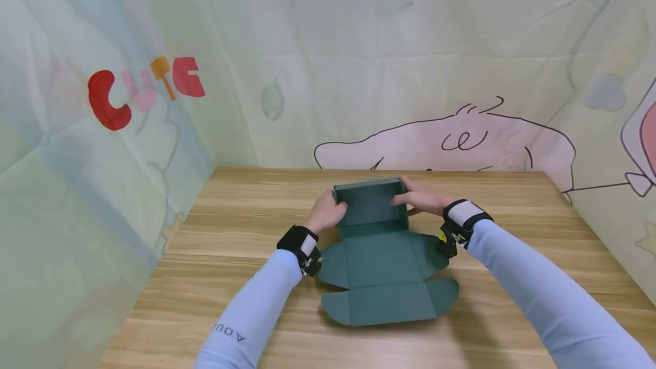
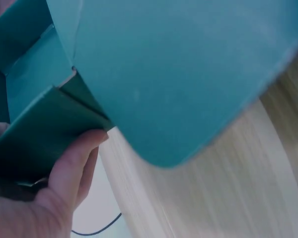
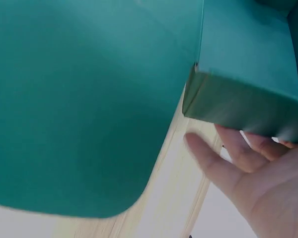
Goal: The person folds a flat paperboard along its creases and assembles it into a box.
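A dark green cardboard mailer box stands at the middle of the table, its hollow side facing me. Its unfolded lid spreads toward me, with rounded flaps sticking out at both sides. My left hand grips the box's left wall, thumb at the rim; in the left wrist view the thumb lies along the green wall. With my right hand I hold the right wall. In the right wrist view, fingers rest against its outer face.
The wood-grain table runs back to a printed cloth backdrop, which also rises along the left and right sides. Black straps with small cameras sit on both wrists, close over the lid's side flaps.
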### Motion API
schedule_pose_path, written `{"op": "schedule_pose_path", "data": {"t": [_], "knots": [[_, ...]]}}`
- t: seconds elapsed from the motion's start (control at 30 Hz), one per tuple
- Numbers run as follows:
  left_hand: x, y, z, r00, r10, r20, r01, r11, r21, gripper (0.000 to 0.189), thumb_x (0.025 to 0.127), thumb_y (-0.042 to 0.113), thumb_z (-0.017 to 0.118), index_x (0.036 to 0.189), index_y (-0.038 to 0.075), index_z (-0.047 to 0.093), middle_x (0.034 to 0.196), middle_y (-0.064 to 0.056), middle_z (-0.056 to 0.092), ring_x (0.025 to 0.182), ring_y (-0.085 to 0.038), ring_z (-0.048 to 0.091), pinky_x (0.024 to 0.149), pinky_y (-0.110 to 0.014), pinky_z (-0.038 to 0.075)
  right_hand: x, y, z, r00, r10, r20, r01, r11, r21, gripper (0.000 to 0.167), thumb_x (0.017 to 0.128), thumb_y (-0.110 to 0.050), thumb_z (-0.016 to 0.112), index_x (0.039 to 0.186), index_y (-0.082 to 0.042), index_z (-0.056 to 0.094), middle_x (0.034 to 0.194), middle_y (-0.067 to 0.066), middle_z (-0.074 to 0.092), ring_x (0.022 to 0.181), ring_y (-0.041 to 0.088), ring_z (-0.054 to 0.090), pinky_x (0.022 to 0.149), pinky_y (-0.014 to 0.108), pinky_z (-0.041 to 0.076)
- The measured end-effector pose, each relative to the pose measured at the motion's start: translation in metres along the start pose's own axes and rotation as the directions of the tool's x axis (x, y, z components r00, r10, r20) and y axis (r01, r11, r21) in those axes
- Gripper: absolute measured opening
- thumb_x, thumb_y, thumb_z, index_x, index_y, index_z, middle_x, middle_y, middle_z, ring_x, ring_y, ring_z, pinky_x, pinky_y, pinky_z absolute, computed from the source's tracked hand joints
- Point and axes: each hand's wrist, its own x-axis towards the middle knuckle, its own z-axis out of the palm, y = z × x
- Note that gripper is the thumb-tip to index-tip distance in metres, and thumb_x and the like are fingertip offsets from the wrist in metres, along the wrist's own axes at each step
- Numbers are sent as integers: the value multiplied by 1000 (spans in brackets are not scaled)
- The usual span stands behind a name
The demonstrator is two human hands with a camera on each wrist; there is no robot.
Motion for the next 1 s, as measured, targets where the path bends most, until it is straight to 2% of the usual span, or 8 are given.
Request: {"op": "schedule_pose_path", "data": {"t": [0.1, 0.27, 0.33, 0.47, 0.57, 0.73, 0.87, 1.0], "knots": [[0, 0, -3, 999, 3, 34, -3, 1000, -3, 45, 97, 15, 44, 135, -9, 41, 110, -21, 55, 82, -24, 54, 65, -28, 42, -3, 2, -4, 999, -45, -10, 45, 999, -6, 81, 94, -22, 54, 152, 0, 2, 154, 35, 8, 139, 53, 22, 105, 62, 35], [-2, 0, -8, 996, 5, 94, -2, 1000, -30, 46, 98, 14, 44, 138, -8, 38, 92, -11, 51, 68, -18, 49, 59, -26, 39, -5, 2, -10, 994, -102, -39, 100, 993, -56, 66, 93, -23, 61, 146, 1, 30, 147, 33, 30, 129, 47, 43, 101, 55, 44], [-2, 0, -9, 994, 10, 107, -5, 999, -44, 44, 98, 13, 44, 136, -8, 39, 82, -7, 45, 60, -16, 44, 56, -26, 38, -5, 2, -11, 993, -109, -35, 106, 991, -75, 66, 92, -26, 63, 145, 1, 34, 144, 31, 37, 126, 44, 48, 99, 52, 47], [-3, 1, -9, 994, 22, 107, -16, 998, -54, 39, 97, 12, 45, 131, -6, 44, 81, -7, 44, 61, -16, 44, 58, -28, 39, -5, 5, -12, 992, -121, -40, 117, 988, -99, 67, 92, -29, 65, 144, 2, 37, 139, 29, 45, 121, 40, 53, 96, 47, 51], [-3, 1, -10, 995, 25, 98, -21, 999, -48, 41, 97, 14, 47, 133, -5, 44, 93, -12, 51, 74, -21, 51, 69, -32, 45, -5, 7, -12, 990, -129, -53, 123, 987, -102, 68, 93, -31, 64, 144, 3, 37, 140, 30, 44, 122, 41, 53, 94, 46, 52], [-5, 3, -18, 996, 15, 89, -13, 1000, -22, 53, 96, 24, 50, 142, -2, 39, 129, -19, 55, 110, -29, 56, 94, -43, 48, -7, 13, -13, 989, -119, -83, 115, 992, -58, 68, 94, -33, 61, 144, 5, 36, 140, 31, 43, 124, 43, 50, 93, 47, 52], [-6, 5, -30, 994, 29, 110, -34, 998, 50, 59, 96, 30, 49, 146, 2, 35, 141, -18, 50, 123, -32, 54, 101, -45, 45, -10, 18, -13, 988, -114, -102, 114, 993, -7, 69, 97, -34, 56, 146, 8, 30, 148, 33, 31, 130, 46, 43, 93, 46, 52], [-10, 8, -41, 993, 46, 109, -61, 988, 144, 59, 96, 32, 49, 147, 4, 35, 146, -16, 46, 129, -33, 50, 105, -46, 42, -12, 23, -12, 987, -91, -134, 98, 994, 42, 74, 98, -38, 53, 148, 9, 24, 151, 33, 27, 125, 44, 46, 94, 46, 52]]}}
